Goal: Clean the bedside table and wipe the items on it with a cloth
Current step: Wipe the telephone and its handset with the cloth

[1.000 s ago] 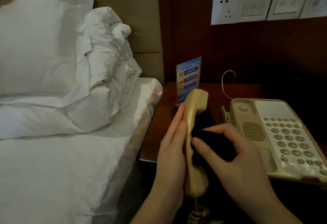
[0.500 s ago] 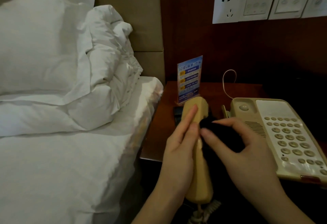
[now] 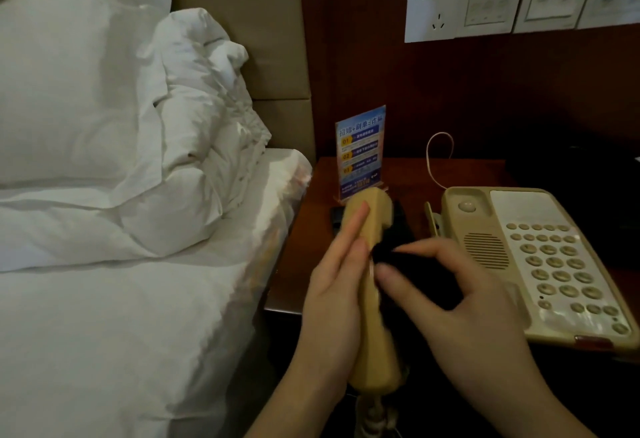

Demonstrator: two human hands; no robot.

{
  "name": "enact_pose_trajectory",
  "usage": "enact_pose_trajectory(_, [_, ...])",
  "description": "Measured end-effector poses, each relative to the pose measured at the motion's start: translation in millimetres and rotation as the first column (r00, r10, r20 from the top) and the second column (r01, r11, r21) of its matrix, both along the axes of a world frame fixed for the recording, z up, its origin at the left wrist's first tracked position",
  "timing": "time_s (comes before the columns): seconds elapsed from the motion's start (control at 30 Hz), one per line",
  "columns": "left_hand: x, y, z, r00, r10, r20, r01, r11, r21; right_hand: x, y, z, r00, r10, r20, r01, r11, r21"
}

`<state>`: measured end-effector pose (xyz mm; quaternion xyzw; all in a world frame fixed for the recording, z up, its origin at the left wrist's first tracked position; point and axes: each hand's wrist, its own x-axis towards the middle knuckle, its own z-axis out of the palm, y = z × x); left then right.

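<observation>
My left hand (image 3: pixel 337 294) holds a beige phone handset (image 3: pixel 372 333) upright above the front edge of the dark wooden bedside table (image 3: pixel 311 240), fingers stretched along its back. My right hand (image 3: pixel 460 302) grips a black cloth (image 3: pixel 412 273) and presses it against the inner side of the handset. The beige phone base (image 3: pixel 540 261) with its keypad lies on the table to the right. The handset's coiled cord (image 3: pixel 375 418) hangs below.
A blue info card (image 3: pixel 360 152) stands at the back of the table, a small dark object (image 3: pixel 336 216) in front of it. A thin wire (image 3: pixel 438 153) loops behind the phone. The white bed and pillows (image 3: pixel 114 160) lie left. Wall sockets (image 3: pixel 431 8) sit above.
The handset has dropped lower and tilted slightly. My right hand has slid the cloth up along its inner side and shifted a little.
</observation>
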<state>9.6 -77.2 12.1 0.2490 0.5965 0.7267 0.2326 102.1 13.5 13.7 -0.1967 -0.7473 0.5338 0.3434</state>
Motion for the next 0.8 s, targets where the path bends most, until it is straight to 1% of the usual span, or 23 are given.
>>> enact_pose_trajectory(0.07, [10, 4, 0, 0.995, -0.099, -0.006, 0.099, 0.995, -0.017, -3, 10, 1, 0.992, -0.106, -0.065, 0.104, 0.994, -0.042])
enact_pose_trajectory(0.13, [14, 5, 0, 0.993, -0.114, -0.013, 0.113, 0.993, -0.025, -4, 15, 0, 0.988, -0.132, -0.079, 0.129, 0.991, -0.037])
enact_pose_trajectory(0.2, [10, 4, 1, 0.998, -0.065, -0.003, 0.065, 0.998, -0.021, -2, 10, -3, 0.995, -0.085, -0.050, 0.086, 0.996, 0.012])
enact_pose_trajectory(0.33, [-7, -3, 0, 0.994, 0.100, -0.037, -0.100, 0.995, 0.012, 7, -11, -7, 0.993, 0.110, 0.048, -0.115, 0.987, 0.116])
enact_pose_trajectory(0.4, [-9, -4, 0, 0.993, 0.091, -0.073, -0.090, 0.996, 0.021, 8, -12, -6, 0.991, 0.122, 0.046, -0.127, 0.986, 0.112])
enact_pose_trajectory(0.47, [-5, -3, 1, 0.996, 0.006, -0.084, -0.004, 1.000, 0.027, 5, -7, -5, 0.999, 0.052, -0.005, -0.051, 0.994, 0.094])
enact_pose_trajectory(0.53, [4, 0, 1, 0.993, -0.097, -0.065, 0.099, 0.995, 0.026, 2, 2, -4, 0.996, -0.065, -0.068, 0.070, 0.996, 0.061])
enact_pose_trajectory(0.6, [12, 4, 0, 0.989, -0.136, -0.062, 0.137, 0.991, 0.006, 0, 9, -3, 0.987, -0.131, -0.093, 0.135, 0.990, 0.044])
enact_pose_trajectory(0.67, [11, 5, -1, 0.996, -0.085, -0.037, 0.085, 0.996, 0.010, 0, 8, -4, 0.992, -0.100, -0.081, 0.107, 0.990, 0.096])
enact_pose_trajectory(0.73, [2, 2, 0, 0.999, 0.035, 0.008, -0.035, 0.999, 0.000, 2, -1, -6, 1.000, 0.000, -0.018, 0.003, 0.986, 0.168])
enact_pose_trajectory(0.8, [-7, -2, 3, 0.984, 0.178, 0.023, -0.177, 0.983, -0.055, 6, -10, -9, 0.994, 0.095, 0.051, -0.103, 0.976, 0.192])
